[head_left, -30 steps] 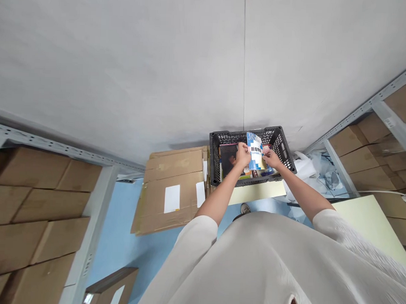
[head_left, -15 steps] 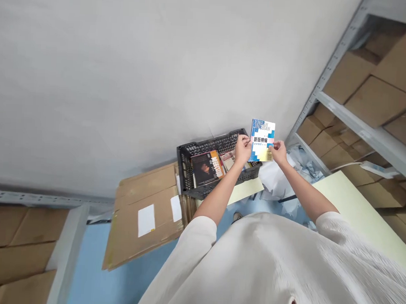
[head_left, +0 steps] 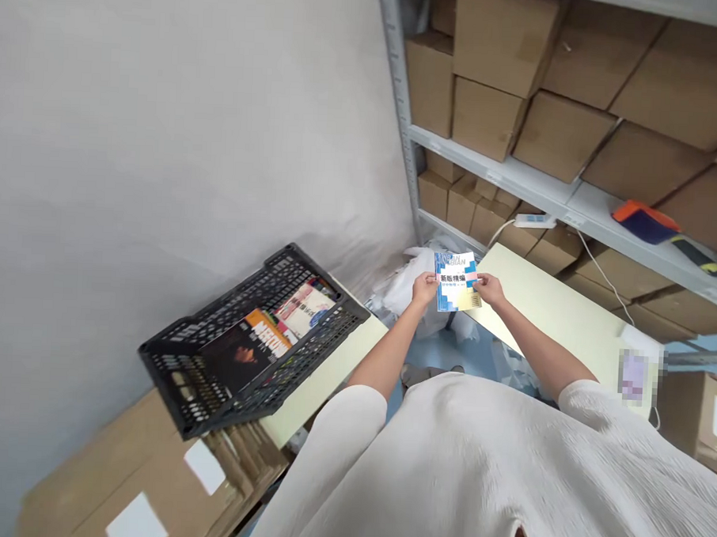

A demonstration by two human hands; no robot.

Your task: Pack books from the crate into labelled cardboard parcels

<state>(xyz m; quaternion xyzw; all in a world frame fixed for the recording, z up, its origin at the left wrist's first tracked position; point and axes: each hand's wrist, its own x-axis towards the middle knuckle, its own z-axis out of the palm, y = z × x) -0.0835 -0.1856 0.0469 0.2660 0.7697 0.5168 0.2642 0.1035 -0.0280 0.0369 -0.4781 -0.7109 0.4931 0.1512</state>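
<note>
Between my two hands is a small book [head_left: 456,282] with a white, blue and yellow cover, its front facing me. My left hand [head_left: 425,288] pinches its left edge. On the opposite edge my right hand [head_left: 489,289] has its fingers closed. The book is held in the air, near the end of a pale table [head_left: 547,308]. To the left stands a black plastic crate [head_left: 325,338] with several books in it, among them a dark book with an orange strip [head_left: 241,354] and a white-covered book [head_left: 305,308].
Metal shelving [head_left: 487,167] full of cardboard boxes [head_left: 493,37] rises at the right. A power strip [head_left: 535,221] with a cable lies by the table's back edge. Flattened cardboard [head_left: 148,465] leans at lower left. Crumpled white plastic [head_left: 408,282] sits in the corner.
My view has turned right, so the crate now appears further left and more shelving and table show. The book, still in both hands, has come away from above the crate toward the pale table.
</note>
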